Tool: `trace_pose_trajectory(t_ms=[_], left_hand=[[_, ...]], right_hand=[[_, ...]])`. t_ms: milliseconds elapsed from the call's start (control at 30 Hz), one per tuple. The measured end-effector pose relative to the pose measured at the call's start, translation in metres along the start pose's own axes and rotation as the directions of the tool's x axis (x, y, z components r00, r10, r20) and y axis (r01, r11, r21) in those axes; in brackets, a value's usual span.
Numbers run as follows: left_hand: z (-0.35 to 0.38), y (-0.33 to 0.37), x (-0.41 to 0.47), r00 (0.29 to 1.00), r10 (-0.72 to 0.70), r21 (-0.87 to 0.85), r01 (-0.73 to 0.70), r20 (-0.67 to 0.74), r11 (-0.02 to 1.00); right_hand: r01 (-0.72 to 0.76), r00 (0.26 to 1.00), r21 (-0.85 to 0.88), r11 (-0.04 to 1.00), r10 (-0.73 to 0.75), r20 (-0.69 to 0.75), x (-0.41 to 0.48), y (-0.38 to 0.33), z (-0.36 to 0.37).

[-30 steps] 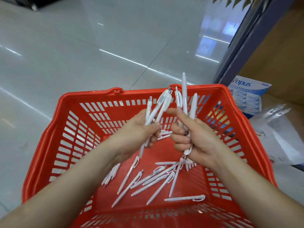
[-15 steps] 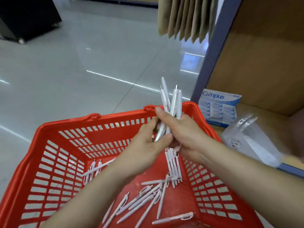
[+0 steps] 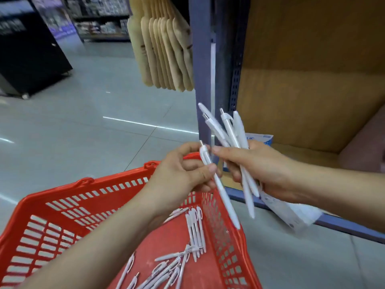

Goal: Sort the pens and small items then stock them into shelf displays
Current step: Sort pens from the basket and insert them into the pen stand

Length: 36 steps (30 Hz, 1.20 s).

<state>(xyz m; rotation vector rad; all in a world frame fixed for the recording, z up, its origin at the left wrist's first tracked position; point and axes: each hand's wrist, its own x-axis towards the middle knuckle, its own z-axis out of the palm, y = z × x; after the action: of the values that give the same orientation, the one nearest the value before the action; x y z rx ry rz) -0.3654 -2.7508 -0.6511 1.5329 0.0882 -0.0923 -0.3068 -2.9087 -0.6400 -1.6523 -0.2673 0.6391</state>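
My right hand [image 3: 260, 170] grips a bundle of white pens [image 3: 231, 130], their clicker ends fanned upward in front of the shelf post. Close to its left, my left hand [image 3: 183, 172] pinches a single white pen [image 3: 220, 188] that slants down to the right over the basket's corner. Below both hands sits a red plastic basket [image 3: 62, 205] with several more white pens [image 3: 193, 230] loose on its bottom.
A wooden shelf bay [image 3: 312, 113] with a blue-grey upright post [image 3: 204, 69] stands at right. A blue and white box [image 3: 260, 138] rests on the shelf behind my right hand; a clear plastic packet [image 3: 291, 213] overhangs its edge. Tan paper bags [image 3: 164, 51] hang above. A black display unit [image 3: 27, 49] stands at left.
The view has swung up and right toward the shelf. My hands have separated: the right keeps the bundle and has moved toward the shelf, while the left now holds one pen apart from it.
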Motion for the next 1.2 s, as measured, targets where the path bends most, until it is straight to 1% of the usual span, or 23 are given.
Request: trace_pose_trajectory(t_ms=[67,100,200,267,333,433,533,633,700,733,767,833,900,933,1033,1133,1200], left_hand=[[0.016,0.008,0.007,1.000,-0.003,-0.094,0.003,0.002,0.996],[0.025,0.013,0.010,1.000,0.000,-0.131,0.002,0.013,0.991],[0.055,0.023,0.021,0.999,-0.003,-0.144,0.011,0.051,0.990],[0.076,0.028,0.028,0.998,-0.027,-0.092,0.032,0.053,0.995],[0.095,0.031,0.035,0.998,-0.055,-0.006,0.055,0.031,0.998],[0.118,0.034,0.048,0.995,-0.103,0.129,0.104,-0.012,0.986],[0.134,0.036,0.065,0.993,-0.113,0.317,0.113,-0.017,0.942],[0.148,0.036,0.086,0.996,-0.094,0.520,0.083,-0.005,0.850],[0.152,0.030,0.102,0.998,-0.067,0.623,0.066,-0.022,0.780],[0.154,0.024,0.109,0.999,-0.045,0.683,0.053,-0.029,0.728],[0.154,0.016,0.116,0.999,-0.019,0.756,0.033,-0.027,0.654],[0.153,-0.001,0.128,0.999,0.045,0.886,-0.036,0.017,0.462],[0.151,-0.017,0.134,0.993,0.101,0.957,-0.093,0.068,0.273],[0.150,-0.025,0.136,0.990,0.118,0.970,-0.105,0.081,0.221],[0.146,-0.047,0.142,0.986,0.115,0.981,-0.134,0.118,0.142],[0.144,-0.062,0.147,0.986,0.089,0.979,-0.149,0.137,0.142],[0.145,-0.068,0.150,0.983,0.102,0.977,-0.166,0.153,0.131]], right_hand=[[-0.002,1.000,-0.084,0.996,0.000,-0.018,-0.013,0.010,-0.028],[-0.006,1.000,-0.083,0.997,0.005,-0.020,-0.020,0.017,-0.041],[-0.059,0.998,0.027,0.998,0.059,0.017,-0.042,0.038,-0.075],[-0.114,0.993,0.146,0.983,0.107,0.056,-0.054,0.047,-0.093],[-0.138,0.989,0.259,0.956,0.119,0.085,-0.061,0.057,-0.110],[-0.108,0.993,0.292,0.950,0.086,0.086,-0.068,0.074,-0.132],[-0.079,0.997,0.334,0.939,0.081,0.008,-0.071,0.099,-0.151],[-0.071,0.986,0.375,0.924,0.123,-0.115,-0.072,0.124,-0.171],[-0.095,0.955,0.400,0.912,0.197,-0.223,-0.069,0.136,-0.185],[-0.118,0.928,0.403,0.908,0.245,-0.280,-0.067,0.141,-0.191],[-0.142,0.900,0.403,0.904,0.288,-0.328,-0.065,0.148,-0.197],[-0.155,0.857,0.423,0.893,0.335,-0.393,-0.060,0.157,-0.206],[-0.133,0.844,0.467,0.874,0.347,-0.410,-0.054,0.164,-0.213],[-0.129,0.843,0.491,0.861,0.356,-0.403,-0.052,0.167,-0.214],[-0.124,0.847,0.550,0.826,0.377,-0.375,-0.050,0.173,-0.212],[-0.154,0.845,0.554,0.818,0.400,-0.356,-0.050,0.178,-0.206],[-0.180,0.848,0.516,0.837,0.399,-0.350,-0.049,0.179,-0.201]])
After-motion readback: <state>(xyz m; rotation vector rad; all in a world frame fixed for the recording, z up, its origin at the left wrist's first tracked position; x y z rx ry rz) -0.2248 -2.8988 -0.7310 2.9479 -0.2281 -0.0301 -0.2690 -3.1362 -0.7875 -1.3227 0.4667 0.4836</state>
